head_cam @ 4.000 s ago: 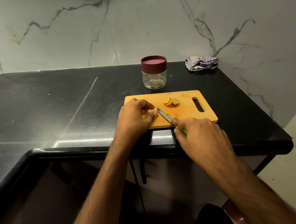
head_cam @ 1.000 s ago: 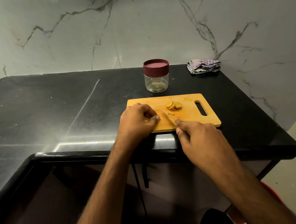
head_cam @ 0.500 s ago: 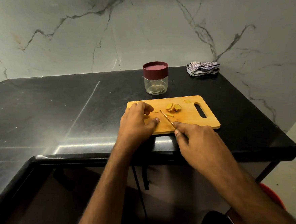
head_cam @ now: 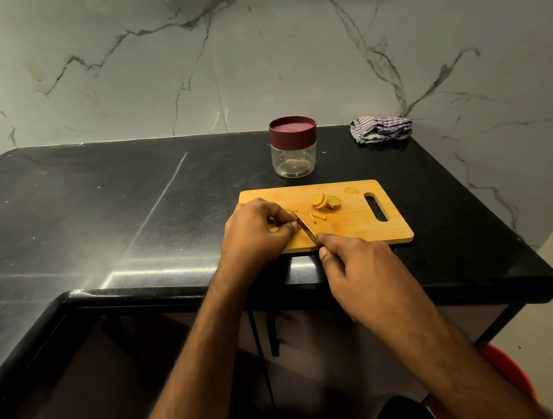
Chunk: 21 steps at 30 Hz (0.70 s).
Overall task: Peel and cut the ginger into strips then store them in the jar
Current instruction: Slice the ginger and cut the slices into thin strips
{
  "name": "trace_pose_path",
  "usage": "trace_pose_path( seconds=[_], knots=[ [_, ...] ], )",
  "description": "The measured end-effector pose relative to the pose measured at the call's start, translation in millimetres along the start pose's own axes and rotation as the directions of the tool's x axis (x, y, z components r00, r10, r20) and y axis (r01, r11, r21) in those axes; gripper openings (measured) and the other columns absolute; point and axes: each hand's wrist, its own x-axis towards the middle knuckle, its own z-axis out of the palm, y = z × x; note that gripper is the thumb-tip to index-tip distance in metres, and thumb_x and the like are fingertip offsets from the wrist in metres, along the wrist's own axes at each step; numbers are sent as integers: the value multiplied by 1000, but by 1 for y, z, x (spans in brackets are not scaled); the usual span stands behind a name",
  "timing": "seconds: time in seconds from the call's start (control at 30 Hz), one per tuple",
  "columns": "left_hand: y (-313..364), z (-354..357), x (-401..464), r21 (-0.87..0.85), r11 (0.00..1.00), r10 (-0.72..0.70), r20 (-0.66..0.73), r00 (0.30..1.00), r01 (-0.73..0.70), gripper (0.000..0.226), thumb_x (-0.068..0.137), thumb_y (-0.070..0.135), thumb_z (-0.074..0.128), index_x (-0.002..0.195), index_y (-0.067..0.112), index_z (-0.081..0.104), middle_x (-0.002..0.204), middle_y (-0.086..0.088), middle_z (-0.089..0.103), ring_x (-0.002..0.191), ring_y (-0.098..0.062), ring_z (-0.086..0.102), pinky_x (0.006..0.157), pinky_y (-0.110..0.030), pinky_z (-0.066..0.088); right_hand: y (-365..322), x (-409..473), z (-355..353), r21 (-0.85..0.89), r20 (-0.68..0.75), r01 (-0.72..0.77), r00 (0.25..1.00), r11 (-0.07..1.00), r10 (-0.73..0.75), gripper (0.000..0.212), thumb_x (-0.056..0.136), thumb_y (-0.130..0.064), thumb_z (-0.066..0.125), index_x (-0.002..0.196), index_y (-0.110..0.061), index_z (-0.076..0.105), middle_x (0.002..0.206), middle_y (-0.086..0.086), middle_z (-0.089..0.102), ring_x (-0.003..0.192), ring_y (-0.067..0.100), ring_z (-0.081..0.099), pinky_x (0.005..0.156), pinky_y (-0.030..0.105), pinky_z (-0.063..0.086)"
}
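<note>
A wooden cutting board lies near the counter's front edge. My left hand pinches a small ginger piece against the board's left part; the piece is mostly hidden under my fingers. My right hand grips a knife, whose blade rests right beside my left fingertips. Two thin ginger strips lie just right of the blade. A small pile of ginger slices sits in the board's middle. Behind the board stands a clear jar with its maroon lid on.
A crumpled striped cloth lies at the counter's back right by the marble wall. The black counter stretches left and wraps round towards me. A red bucket shows below at the right.
The knife blade has shifted left and closer to my left fingertips. Thin strips lie beside the blade that were not there 4 s ago. The view has tilted slightly.
</note>
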Motion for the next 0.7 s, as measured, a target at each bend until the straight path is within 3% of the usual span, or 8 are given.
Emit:
trace_pose_path(
  seconds=[0.2,0.33,0.5,0.57,0.7],
  knots=[
    [2,-1,1,33,999,-5,26,1000,4,15,85,32,76,72,36,70,90,17,67,90,-4,62,87,-38,54,-2,3,0,-43,24,4,1000,999,-2,38,102,-37,39,138,-36,47,107,-6,64,78,4,46,68,19,42],
    [4,-2,0,72,997,-12,28,1000,10,21,85,32,76,67,37,67,82,21,63,87,-3,60,86,-32,50,-6,17,3,-71,87,-10,996,997,16,32,102,-35,40,132,-35,52,94,-5,57,72,7,50,60,21,45],
    [5,-2,0,86,996,-21,17,1000,20,14,85,35,75,72,37,69,89,17,68,89,-5,62,88,-37,52,-3,17,0,-79,115,-13,993,997,22,33,101,-37,42,132,-38,52,87,-10,55,69,5,50,52,16,39],
    [5,-2,0,101,995,-22,18,1000,20,10,85,37,74,76,35,70,92,16,68,91,-5,62,90,-39,52,2,6,-5,-121,94,-10,995,993,22,36,100,-40,41,136,-42,48,84,-13,53,72,6,52,55,19,41],
    [4,-1,1,73,997,-24,37,999,22,9,86,38,74,79,33,71,92,17,68,92,-5,62,91,-42,53,4,-3,-9,-268,61,-8,998,963,25,42,101,-41,38,143,-44,35,107,-6,61,96,14,57,72,28,47]
  ],
)
